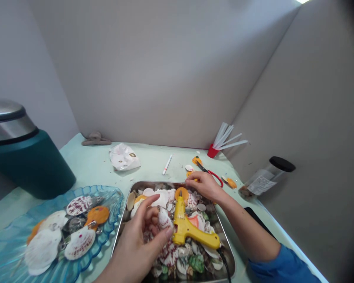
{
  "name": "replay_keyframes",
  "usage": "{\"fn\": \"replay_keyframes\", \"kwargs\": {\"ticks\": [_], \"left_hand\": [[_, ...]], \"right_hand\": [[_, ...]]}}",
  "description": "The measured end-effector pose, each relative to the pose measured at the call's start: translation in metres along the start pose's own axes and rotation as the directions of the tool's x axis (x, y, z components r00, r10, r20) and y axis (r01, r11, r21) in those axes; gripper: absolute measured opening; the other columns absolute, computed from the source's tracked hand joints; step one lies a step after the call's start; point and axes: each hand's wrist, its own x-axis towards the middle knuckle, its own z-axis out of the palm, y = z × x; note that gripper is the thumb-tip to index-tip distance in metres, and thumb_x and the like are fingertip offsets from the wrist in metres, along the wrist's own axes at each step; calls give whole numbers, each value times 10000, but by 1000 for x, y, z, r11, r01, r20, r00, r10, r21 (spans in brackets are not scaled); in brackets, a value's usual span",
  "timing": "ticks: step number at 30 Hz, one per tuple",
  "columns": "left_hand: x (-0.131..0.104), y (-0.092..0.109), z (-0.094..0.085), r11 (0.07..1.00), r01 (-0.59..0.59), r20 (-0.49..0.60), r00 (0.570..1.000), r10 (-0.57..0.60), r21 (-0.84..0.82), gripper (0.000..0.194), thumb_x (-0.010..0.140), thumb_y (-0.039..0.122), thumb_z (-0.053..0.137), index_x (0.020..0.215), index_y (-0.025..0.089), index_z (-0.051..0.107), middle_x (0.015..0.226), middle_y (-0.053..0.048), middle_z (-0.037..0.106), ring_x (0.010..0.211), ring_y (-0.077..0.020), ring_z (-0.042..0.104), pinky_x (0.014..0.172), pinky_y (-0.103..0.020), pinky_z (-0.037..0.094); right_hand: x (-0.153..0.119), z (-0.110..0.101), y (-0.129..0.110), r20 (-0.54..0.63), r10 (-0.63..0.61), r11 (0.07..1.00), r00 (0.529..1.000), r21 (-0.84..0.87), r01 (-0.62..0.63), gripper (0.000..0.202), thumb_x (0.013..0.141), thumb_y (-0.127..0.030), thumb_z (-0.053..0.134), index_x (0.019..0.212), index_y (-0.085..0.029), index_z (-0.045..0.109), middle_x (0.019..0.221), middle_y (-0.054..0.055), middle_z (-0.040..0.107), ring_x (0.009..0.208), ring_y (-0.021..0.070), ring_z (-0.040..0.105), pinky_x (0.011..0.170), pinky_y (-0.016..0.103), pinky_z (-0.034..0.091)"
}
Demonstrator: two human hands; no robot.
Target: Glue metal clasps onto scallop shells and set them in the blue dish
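A pale green table [149, 173] is being covered at near left by a translucent blue dish [6, 251], where several scallop shells [43, 249] are being kept. At near centre, a metal tray [228, 251] is being heaped with loose shells [181, 253]. Over its far right edge the right hand [205, 184] is being stretched; whether anything is being gripped there cannot be told. Over the tray's left part the left hand [138, 239] is being held, its forefinger raised. On the heap a yellow glue gun [181, 225] is being rested, its nozzle being aimed to the far side. Beyond the right hand, red-handled scissors [204, 169] are being left. Just left of the gun, a white shell [164, 218] is being pinched between left thumb and curled fingers. The work is apparently being carried on partway: many shells are being left loose, and whether those in the dish are finished cannot be told.
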Motion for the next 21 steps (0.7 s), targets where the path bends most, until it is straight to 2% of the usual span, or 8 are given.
{"fn": "replay_keyframes", "kwargs": {"ticks": [10, 14, 17, 21], "left_hand": [[1, 1, -2, 998, 0, 5, 1000, -1, 57, 589, 713, 295, 682, 1259, 231, 468, 785, 21, 549, 690, -152, 528, 681, -292, 436], [1, 2, -4, 998, -5, 9, 1000, 4, 58, 575, 720, 289, 683, 1254, 222, 479, 790, 12, 552, 724, -164, 537, 699, -291, 432], [1, 2, -6, 997, -4, 55, 999, 0, 73, 578, 744, 290, 665, 1276, 232, 449, 814, 9, 551, 750, -168, 542, 712, -293, 430], [3, 0, -7, 993, -12, 65, 998, 4, 117, 572, 775, 290, 634, 1294, 236, 400, 829, 14, 531, 738, -159, 527, 720, -302, 432]], "right_hand": [[5, 8, 4, 129, 198, 954, 972, 203, -221, 267, 911, -288, 582, 1138, -149, 590, 1142, 64, 619, 932, 220, 637, 766, 392, 541], [6, 1, -1, 184, 227, 933, 956, 240, -268, 273, 914, -292, 577, 1148, -152, 583, 1145, 67, 616, 935, 219, 637, 770, 397, 540], [9, -3, -6, 212, 232, 921, 949, 266, -285, 275, 915, -286, 577, 1156, -154, 577, 1150, 70, 613, 942, 218, 635, 778, 403, 539], [10, 1, -7, 195, 241, 904, 951, 312, -293, 277, 911, -278, 582, 1159, -155, 577, 1163, 73, 609, 949, 218, 632, 781, 404, 537]]}}
